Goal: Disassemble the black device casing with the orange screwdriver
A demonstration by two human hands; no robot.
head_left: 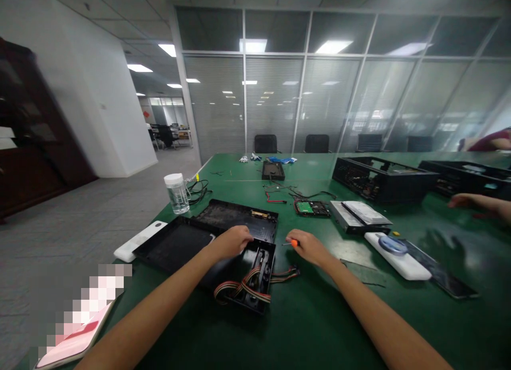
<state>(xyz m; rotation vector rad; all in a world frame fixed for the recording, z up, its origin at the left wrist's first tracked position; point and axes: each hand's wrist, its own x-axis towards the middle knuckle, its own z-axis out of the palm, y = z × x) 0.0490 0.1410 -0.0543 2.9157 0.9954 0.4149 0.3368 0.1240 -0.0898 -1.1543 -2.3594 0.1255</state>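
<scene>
While two hands work, left hand (232, 241) clamped on one black case (239, 253), right hand (307, 246) on one screwdriver (293, 243).

Green table (311, 317) is filling the lower frame; black case (207, 237) is sitting centre, striped red-and-grey ribbon cable (243, 290) showing below, orange-handled screwdriver (293, 243) glowing beside it.

I see bright ceiling lights (333, 45) shining on the glass wall (303, 98). The room bends at the edges, and far things look blurry.
</scene>
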